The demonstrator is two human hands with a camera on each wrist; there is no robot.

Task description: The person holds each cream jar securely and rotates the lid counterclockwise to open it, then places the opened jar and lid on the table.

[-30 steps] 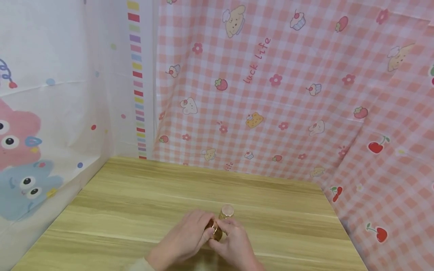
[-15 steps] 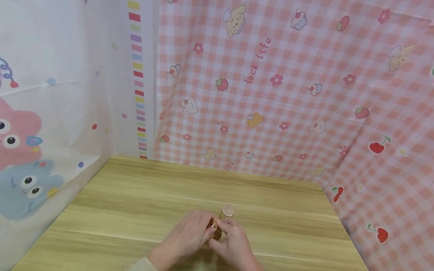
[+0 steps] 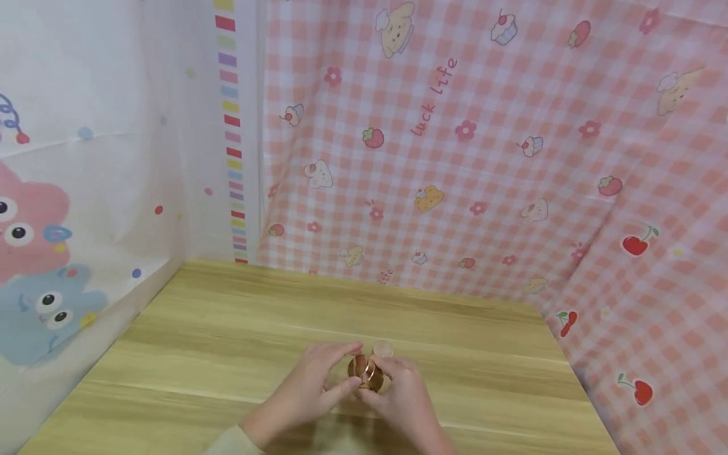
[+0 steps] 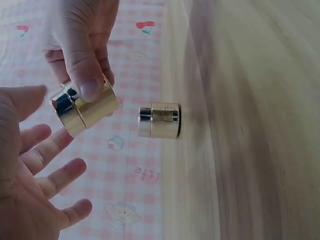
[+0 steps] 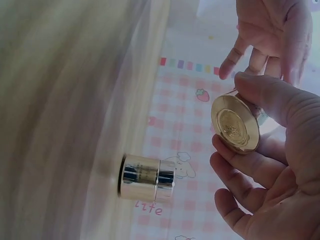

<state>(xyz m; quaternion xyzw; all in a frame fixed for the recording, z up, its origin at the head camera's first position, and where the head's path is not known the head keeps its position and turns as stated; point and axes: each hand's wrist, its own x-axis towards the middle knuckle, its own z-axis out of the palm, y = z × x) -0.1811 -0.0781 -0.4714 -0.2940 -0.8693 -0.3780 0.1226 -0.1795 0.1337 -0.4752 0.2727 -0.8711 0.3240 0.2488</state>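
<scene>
My right hand (image 3: 405,395) grips a shiny gold cosmetic jar (image 3: 362,366) between thumb and fingers, tilted above the table. Its flat gold base (image 5: 232,126) with small lettering shows in the right wrist view. Toward the left hand points the jar's lid end (image 4: 75,121). My left hand (image 3: 311,382) is spread beside that end, thumb and fingers apart; in the left wrist view its fingers (image 4: 65,176) are extended near the lid. Just behind the hands a second gold jar (image 4: 159,120) stands upright on the table, mostly hidden by the right hand in the head view.
The light wood-grain table (image 3: 239,328) reaches back to a pink checked cloth (image 3: 432,158) with cartoon prints. A white cloth (image 3: 102,158) hangs along the left side, and more pink checked cloth (image 3: 654,303) runs along the right.
The left hand's fingers have loosened and spread from the held jar, leaving more of it visible. Both hands and that jar have moved slightly up and to the right.
</scene>
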